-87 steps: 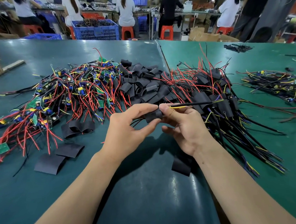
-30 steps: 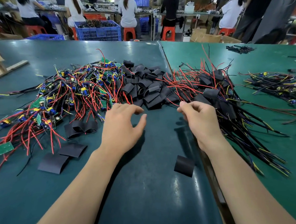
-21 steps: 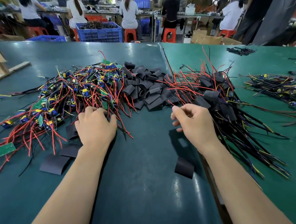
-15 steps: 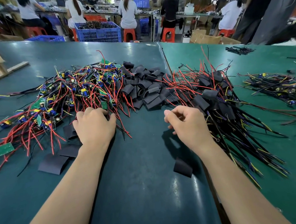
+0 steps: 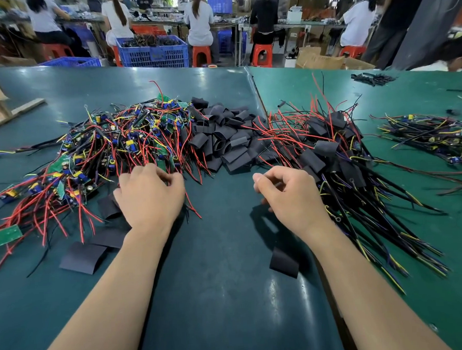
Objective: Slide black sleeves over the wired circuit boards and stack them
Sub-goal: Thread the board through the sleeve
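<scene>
1. Since half a second ago the left hand [image 5: 149, 199] stays at the near edge of the pile of wired circuit boards [image 5: 111, 151], fingers curled down into the red wires; the right hand [image 5: 290, 195] has drifted a little left and lower, away from the stack of sleeved boards [image 5: 339, 163].
2. The black sleeves [image 5: 224, 137] are matte, flattened tubes heaped between the two piles; some loose sleeves [image 5: 83, 257] lie flat on the table [image 5: 217, 296], and one [image 5: 284, 261] lies below the right wrist.
3. The boards are small and green with blue and yellow parts; the wires are thin, glossy, red, black and yellow; the table mat is smooth green with a seam in the middle.
4. The left fingertips are hidden in the wires, so I cannot tell if they grip something; the right fingers are loosely curled, thumb near forefinger, and hold nothing I can see.
</scene>
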